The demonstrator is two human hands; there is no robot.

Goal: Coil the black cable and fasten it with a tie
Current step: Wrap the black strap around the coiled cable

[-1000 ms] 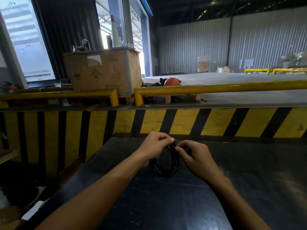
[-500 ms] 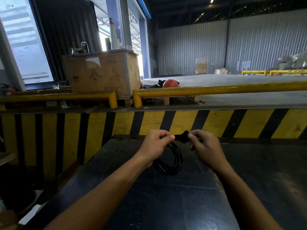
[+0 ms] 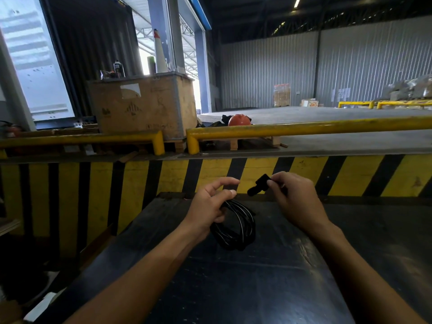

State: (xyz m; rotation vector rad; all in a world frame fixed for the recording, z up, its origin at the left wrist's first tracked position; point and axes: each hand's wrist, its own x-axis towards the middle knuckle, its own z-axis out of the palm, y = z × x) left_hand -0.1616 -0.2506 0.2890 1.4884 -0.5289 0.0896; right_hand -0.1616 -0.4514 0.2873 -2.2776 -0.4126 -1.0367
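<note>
A black cable (image 3: 236, 226) wound into a small coil of several loops hangs from my left hand (image 3: 210, 204), which grips the top of the coil with thumb and forefinger partly spread. My right hand (image 3: 292, 197) is a little to the right and higher, pinching a short black tie or strap (image 3: 259, 185) that sticks out to the left from its fingertips. Whether the strap is joined to the cable cannot be seen. Both hands are held above a dark black worktop (image 3: 257, 288).
A yellow-and-black striped wall (image 3: 140, 183) rises just behind the worktop. Above it run yellow guard rails (image 3: 304, 128), with a big wooden crate (image 3: 142, 106) and an orange helmet (image 3: 239, 119) behind. An open gap drops off left of the worktop.
My right hand has pulled away from the coil up and to the right, drawing the black strap out. My left hand's fingers have loosened slightly; the coil hangs lower.
</note>
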